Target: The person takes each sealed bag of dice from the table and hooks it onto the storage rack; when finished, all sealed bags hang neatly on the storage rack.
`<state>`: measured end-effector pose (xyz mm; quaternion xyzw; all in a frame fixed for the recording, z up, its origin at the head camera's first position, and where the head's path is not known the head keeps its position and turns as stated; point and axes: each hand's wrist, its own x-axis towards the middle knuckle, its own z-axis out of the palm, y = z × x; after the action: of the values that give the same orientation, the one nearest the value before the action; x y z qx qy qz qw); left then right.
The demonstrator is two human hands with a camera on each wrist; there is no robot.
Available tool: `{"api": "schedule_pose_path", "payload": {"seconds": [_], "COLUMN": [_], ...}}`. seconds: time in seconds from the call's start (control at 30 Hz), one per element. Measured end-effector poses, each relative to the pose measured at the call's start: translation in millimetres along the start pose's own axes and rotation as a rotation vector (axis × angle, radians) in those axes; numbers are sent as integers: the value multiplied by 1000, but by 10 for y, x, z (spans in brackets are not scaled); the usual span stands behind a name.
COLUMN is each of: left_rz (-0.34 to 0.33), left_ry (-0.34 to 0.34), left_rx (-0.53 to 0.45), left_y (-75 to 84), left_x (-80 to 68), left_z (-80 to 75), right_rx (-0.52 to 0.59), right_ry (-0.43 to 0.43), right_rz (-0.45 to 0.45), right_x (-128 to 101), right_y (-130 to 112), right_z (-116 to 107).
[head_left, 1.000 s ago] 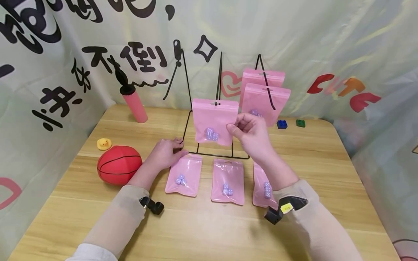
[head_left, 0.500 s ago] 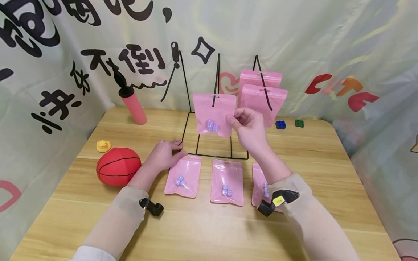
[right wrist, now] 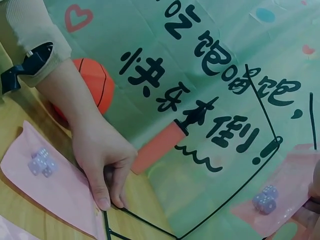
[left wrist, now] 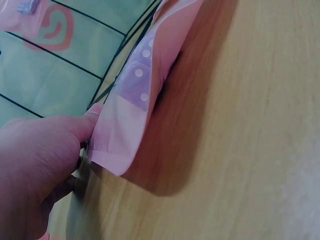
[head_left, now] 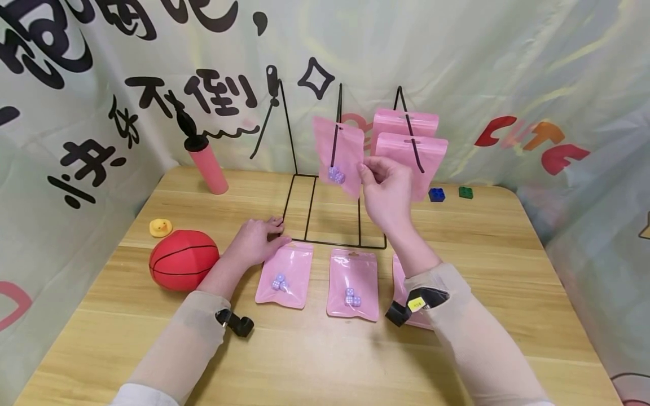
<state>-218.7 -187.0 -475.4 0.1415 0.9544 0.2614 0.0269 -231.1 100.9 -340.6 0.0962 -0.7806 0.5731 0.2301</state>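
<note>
Right hand (head_left: 388, 192): pinching pink dice pouch (head_left: 349, 155), fingertips behind hidden. Left hand (head_left: 256, 242): pinching black wire rack (head_left: 332, 243). Rightmost tabletop pouch (head_left: 399, 279): partly hidden by right forearm (head_left: 415, 251).

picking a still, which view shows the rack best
The head view: the rack shows its base and three hooks, though pouches hide parts. The left wrist view catches only some bars; the right wrist view, part of the frame.

The right sleeve (head_left: 477, 332) hides much of one pink bag (head_left: 399, 277) below it.
</note>
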Motion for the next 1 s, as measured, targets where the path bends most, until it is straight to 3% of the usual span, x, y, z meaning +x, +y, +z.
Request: {"api": "schedule_pose_path", "payload": {"seconds": [0.57, 0.83, 1.0], "left_rz": [-10, -19, -21], "left_ry": [-9, -5, -2], "left_rx": [-6, -4, -11], "left_y": [3, 26, 23], "left_x": [-19, -11, -6], "left_z": [14, -1, -2], "right_rx": [-34, -42, -106], "right_ry": [57, -12, -55], "right_rz": [38, 47, 8], "right_x": [148, 107, 24], "right_y": [32, 56, 86], "right_z": [90, 7, -107]}}
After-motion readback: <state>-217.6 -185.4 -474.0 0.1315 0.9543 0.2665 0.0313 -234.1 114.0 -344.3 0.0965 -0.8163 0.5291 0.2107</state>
